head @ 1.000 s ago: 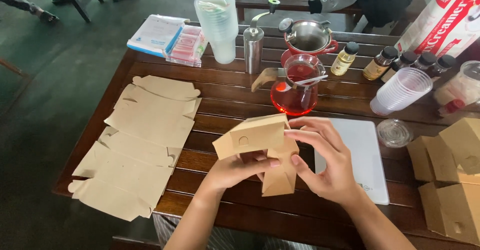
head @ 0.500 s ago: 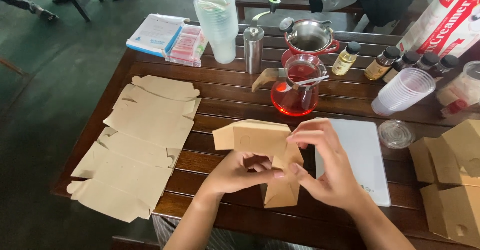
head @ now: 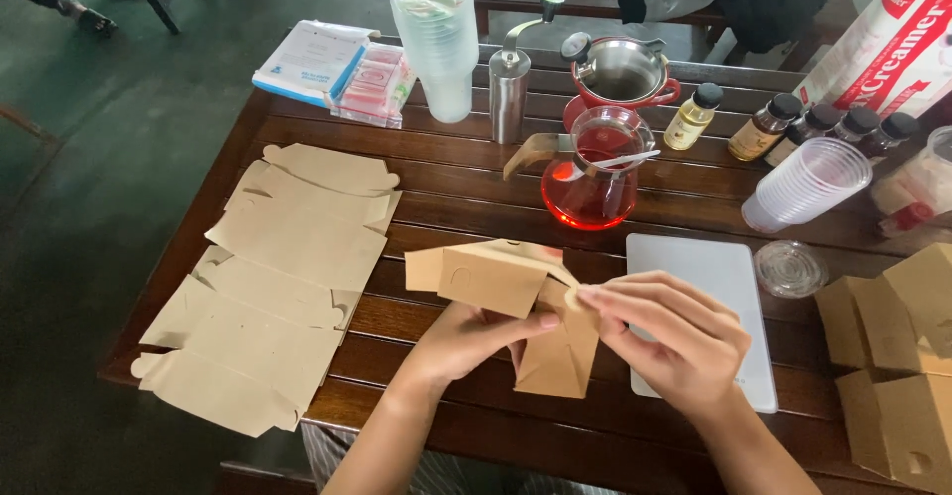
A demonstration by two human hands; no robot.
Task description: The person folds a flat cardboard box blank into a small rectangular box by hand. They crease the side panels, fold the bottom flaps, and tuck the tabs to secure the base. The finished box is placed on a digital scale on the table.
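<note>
At the near edge of the dark slatted wooden desk [head: 446, 187], a half-folded brown kraft-paper box [head: 516, 307] is held above the boards between both hands. The left hand [head: 466, 341] is closed around the box from below, its thumb pressed along the underside of the raised panel. The right hand [head: 674, 341] is pinched on a flap at the box's right corner, fingertips [head: 595, 297] touching the card. The card is matte and stiff, with rounded tabs and a curved slit cut in one face.

To the left, a spread of flat, unfolded box blanks [head: 278, 277] of the same brown card is laid overlapping on the desk, reaching its left edge. At the far right edge, finished brown boxes [head: 897, 356] are stacked. Just right of the hands a smooth, pale rectangular board [head: 709, 277] is laid flat, with a clear round lid [head: 790, 269] beside it.

Further back, a glass carafe [head: 595, 173] of red liquid is seen, behind it a red pot [head: 623, 73] with a steel inside and a steel grinder [head: 511, 83]. A tall stack of clear plastic cups [head: 436, 44] stands upright; another stack [head: 808, 183] lies on its side. A blue-and-white flat packet [head: 312, 59] rests on pink wrapped packs [head: 375, 83]. Small brown bottles [head: 813, 128] stand in a row near a red-and-white carton [head: 892, 44].
</note>
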